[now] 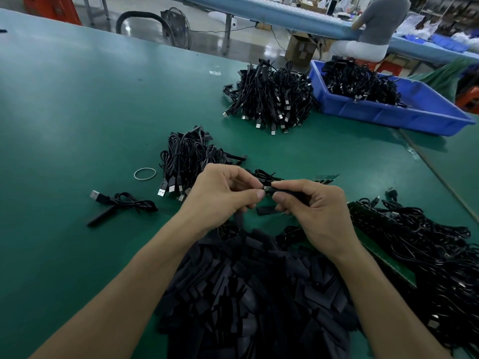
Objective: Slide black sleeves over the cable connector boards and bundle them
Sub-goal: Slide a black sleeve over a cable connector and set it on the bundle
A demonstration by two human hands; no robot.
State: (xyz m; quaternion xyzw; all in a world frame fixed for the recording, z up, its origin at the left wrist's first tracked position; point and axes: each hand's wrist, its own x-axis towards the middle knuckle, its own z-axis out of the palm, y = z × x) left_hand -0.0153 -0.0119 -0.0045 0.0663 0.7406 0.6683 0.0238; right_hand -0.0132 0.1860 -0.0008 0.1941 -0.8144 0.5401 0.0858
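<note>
1. The black sleeve [290,190] is being held just above the green table [77,112], at the centre of the view, between both hands.
2. The right hand [313,211] is gripping the sleeve: the thumb and curled fingers are pinching it along its length.
3. The left hand [223,195] is pinching the cable end [265,189] between thumb and forefinger, right at the sleeve's left mouth. The fingers are hiding the connector board, so how far it is sitting inside the sleeve cannot be told.
4. 1 loose sleeve [265,210] is lying flat on the table directly below the hands.
5. A large pile of sleeves [246,294] is lying between the forearms, at the near edge of the table.
6. A heap of unsleeved cables [420,255] is lying to the right of the right wrist, with a green board strip [383,257] along its near-left side.
7. A bundle of cables [189,156] is resting just beyond the left hand, with its USB plugs pointing toward the person.
8. A rubber band [145,174] is lying just left of that bundle.
9. 1 single cable [121,203] is lying well to the left of the left hand, with a sleeve on its end.
10. A larger cable stack [269,97] is sitting farther back, touching a blue bin [388,112] that is holding more cables.
11. Beyond the table, a seated person [375,24] is facing away at another bench, and a fan [178,24] is standing on the floor.
</note>
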